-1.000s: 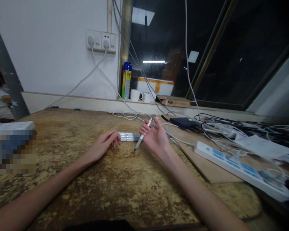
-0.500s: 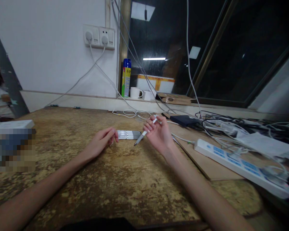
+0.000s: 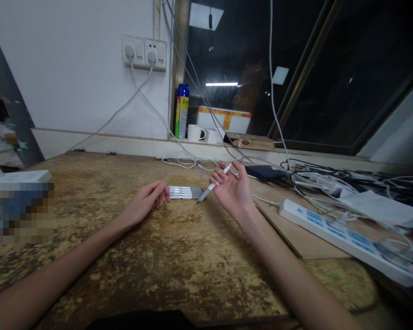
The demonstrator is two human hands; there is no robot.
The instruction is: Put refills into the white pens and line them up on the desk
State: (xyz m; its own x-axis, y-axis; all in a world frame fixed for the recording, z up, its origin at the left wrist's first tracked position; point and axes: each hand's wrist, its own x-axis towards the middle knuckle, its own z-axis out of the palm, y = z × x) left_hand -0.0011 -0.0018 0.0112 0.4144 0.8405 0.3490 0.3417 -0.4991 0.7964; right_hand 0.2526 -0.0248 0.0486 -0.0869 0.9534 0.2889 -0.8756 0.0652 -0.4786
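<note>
Several white and grey pens (image 3: 186, 192) lie side by side in a row on the worn wooden table (image 3: 172, 261). At the row's left end rests my left hand (image 3: 149, 198), its fingers curled and its fingertips at the pen ends; whether they grip anything is hidden. My right hand (image 3: 232, 190) is turned palm up, to the right of the row, with one white and grey pen (image 3: 211, 186) held in its curled fingers. That pen slants, its dark tip pointing down and left close to the row's right end. The thumb stands away from it.
A white power strip (image 3: 351, 240) and tangled cables (image 3: 316, 183) lie at the right, near a dark flat box (image 3: 266, 173). On the sill behind stand a spray can (image 3: 182, 111), a white mug (image 3: 195, 132) and a cardboard box (image 3: 249, 141).
My right hand has shifted slightly right with its pen, and its thumb has moved off the pen. My left hand and the row of pens look the same.
</note>
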